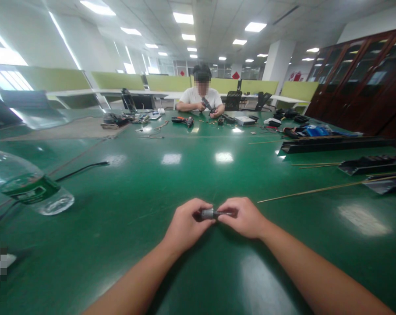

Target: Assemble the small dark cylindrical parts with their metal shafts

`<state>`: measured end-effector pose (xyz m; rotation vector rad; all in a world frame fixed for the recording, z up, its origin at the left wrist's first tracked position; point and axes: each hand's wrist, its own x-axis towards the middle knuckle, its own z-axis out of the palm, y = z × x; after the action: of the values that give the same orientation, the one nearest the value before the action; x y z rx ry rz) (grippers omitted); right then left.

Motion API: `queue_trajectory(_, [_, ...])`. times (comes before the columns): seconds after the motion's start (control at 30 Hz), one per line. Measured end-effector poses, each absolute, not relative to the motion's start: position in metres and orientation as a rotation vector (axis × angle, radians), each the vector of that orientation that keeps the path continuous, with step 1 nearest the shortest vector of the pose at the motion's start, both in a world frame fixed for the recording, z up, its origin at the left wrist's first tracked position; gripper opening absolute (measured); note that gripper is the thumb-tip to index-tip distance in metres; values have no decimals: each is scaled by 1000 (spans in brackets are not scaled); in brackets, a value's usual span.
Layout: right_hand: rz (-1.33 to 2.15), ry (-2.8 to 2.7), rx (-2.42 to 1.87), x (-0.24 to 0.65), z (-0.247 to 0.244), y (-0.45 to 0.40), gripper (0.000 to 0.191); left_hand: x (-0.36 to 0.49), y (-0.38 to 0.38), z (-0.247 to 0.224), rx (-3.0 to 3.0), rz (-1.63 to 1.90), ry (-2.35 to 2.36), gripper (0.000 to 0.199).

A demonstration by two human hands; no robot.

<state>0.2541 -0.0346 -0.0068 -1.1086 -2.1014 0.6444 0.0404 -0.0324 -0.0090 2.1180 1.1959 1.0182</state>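
Just above the green tabletop, my left hand [187,223] is closed round a short grey metal cylinder [207,214], thumb below and fingers above. A thin dark rod [221,213] extends from the cylinder's right end. My right hand [244,217] pinches this rod between thumb and fingers, and part of it is hidden there. Both hands are close together at the middle of the view. Whether rod and cylinder are one piece or two, I cannot make out.
A clear plastic bottle [30,186] lies at the left near a black cable [83,170]. Dark metal channels [336,144] and thin brass-coloured rods [309,191] lie at the right. Across the table sits a person [186,97] holding a drill; another drill [189,122] lies nearby.
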Motion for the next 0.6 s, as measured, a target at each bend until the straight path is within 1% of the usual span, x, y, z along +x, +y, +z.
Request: queue_trajectory(0.6, [646, -2022, -1143, 253, -8, -33, 9, 41, -31, -6, 2109, 1066, 1212, 20])
